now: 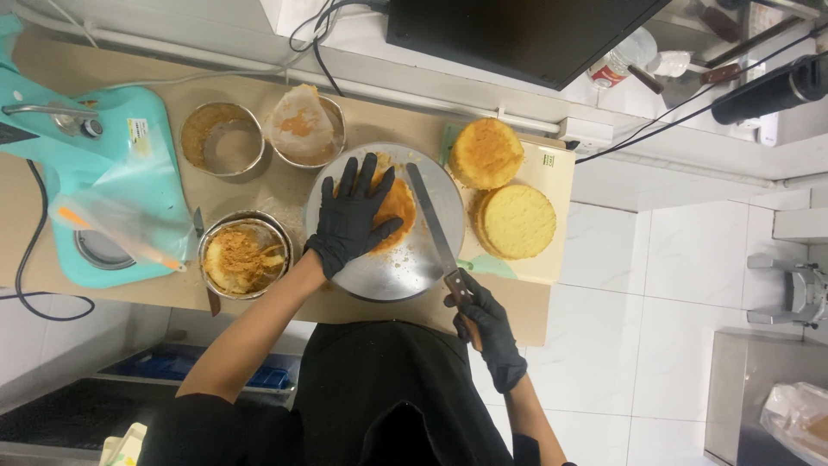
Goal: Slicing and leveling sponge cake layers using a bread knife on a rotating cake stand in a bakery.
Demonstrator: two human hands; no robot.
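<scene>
Left hand (352, 220), black-gloved, lies flat with fingers spread on a round golden-orange sponge cake layer (394, 207). Cake sits on a round silver metal turntable (405, 259) at the middle of the tan worktop (285, 194). Cake top is browned orange, edge paler; crumbs scattered on the metal around it. Much of the layer is hidden under the palm.

Right hand (487, 324), also black-gloved, is closed around the dark handle of a long straight-bladed knife (431, 220); blade lies along the cake's right side, over the turntable.

Right of the turntable: two round yellow sponge cakes (504, 194) on a cream cutting board (552, 233). Left: three round metal cake tins (246, 255), nearest one holding brown cake scraps. Far left, a turquoise stand mixer (129, 138).
</scene>
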